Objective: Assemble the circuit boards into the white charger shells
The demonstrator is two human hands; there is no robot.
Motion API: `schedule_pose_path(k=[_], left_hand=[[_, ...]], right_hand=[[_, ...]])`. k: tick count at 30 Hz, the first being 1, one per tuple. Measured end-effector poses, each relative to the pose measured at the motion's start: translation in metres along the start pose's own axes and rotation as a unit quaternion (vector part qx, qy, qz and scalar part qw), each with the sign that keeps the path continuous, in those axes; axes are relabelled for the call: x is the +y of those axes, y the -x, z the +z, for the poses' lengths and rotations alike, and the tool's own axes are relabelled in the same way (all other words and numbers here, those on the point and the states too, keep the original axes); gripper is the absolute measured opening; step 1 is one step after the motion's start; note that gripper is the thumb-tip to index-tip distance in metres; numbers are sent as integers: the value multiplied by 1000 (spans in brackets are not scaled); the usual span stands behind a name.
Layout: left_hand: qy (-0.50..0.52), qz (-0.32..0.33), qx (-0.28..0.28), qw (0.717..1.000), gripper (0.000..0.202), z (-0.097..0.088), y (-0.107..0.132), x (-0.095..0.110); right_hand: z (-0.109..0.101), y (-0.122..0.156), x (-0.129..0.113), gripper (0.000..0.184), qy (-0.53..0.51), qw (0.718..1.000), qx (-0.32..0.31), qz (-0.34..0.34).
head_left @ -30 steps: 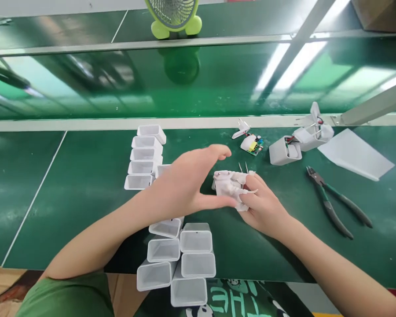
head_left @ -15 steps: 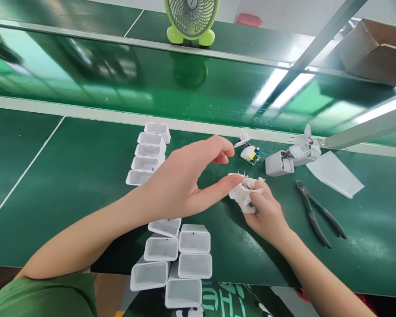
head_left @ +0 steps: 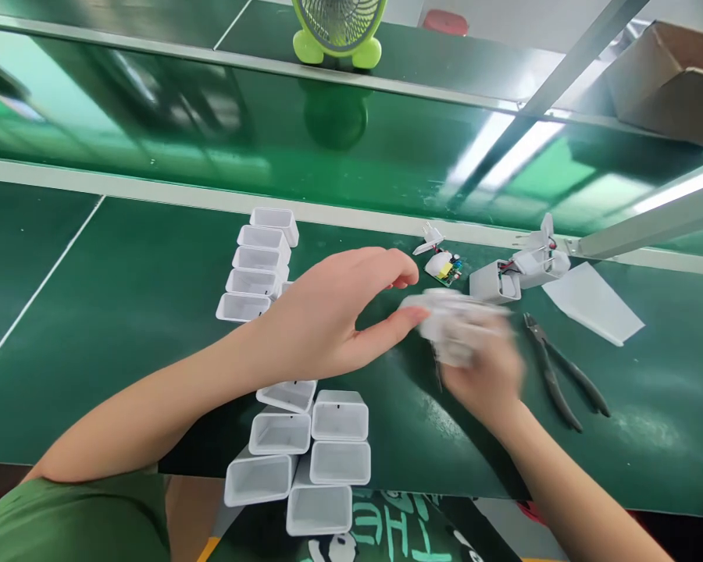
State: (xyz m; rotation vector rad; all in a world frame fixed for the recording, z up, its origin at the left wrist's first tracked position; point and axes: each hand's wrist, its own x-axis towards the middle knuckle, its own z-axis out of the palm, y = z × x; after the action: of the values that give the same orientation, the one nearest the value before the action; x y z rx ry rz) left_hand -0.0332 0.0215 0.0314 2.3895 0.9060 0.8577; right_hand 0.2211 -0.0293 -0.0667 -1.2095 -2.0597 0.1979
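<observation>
My left hand (head_left: 340, 312) is open, its curled fingers apart from the outstretched thumb. The thumb tip overlaps a crumpled white tissue (head_left: 454, 332), and whether they touch I cannot tell. Around that tissue my right hand (head_left: 489, 371) is closed, smeared by motion. A hard white piece seems to lie within the blur, but its shape is unclear. Just beyond the hands lie a small circuit board (head_left: 444, 268) with yellow and blue parts and a white plug piece with pins (head_left: 430, 238).
White rectangular housings stand in a far group (head_left: 255, 257) and a near group (head_left: 340, 462). At the right are a wired white housing (head_left: 495, 281), another with a plug top (head_left: 542, 257), a white sheet (head_left: 594, 303) and cutting pliers (head_left: 554, 371). A green fan (head_left: 340, 35) stands behind.
My right hand has shifted slightly right, and the white tissue now blurs and spreads rightward. My left hand stays nearly in place. The whole view has shifted slightly.
</observation>
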Motion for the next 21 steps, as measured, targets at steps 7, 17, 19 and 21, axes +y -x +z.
schedule_pose_path(k=[7,17,19,21], left_hand=[[-4,-15,-17,1000,13,-2,1,3],[-17,-19,-59,998,20,3,3,1],[-20,-17,-57,998,24,2,4,1],[-22,-1,-71,997,36,3,5,2]], right_hand=[[9,-6,-3,27,26,998,-55,-26],[10,-5,3,17,-58,997,-41,18],[8,-6,-1,11,-122,990,-23,67],[4,-9,-8,12,-304,936,-17,178]])
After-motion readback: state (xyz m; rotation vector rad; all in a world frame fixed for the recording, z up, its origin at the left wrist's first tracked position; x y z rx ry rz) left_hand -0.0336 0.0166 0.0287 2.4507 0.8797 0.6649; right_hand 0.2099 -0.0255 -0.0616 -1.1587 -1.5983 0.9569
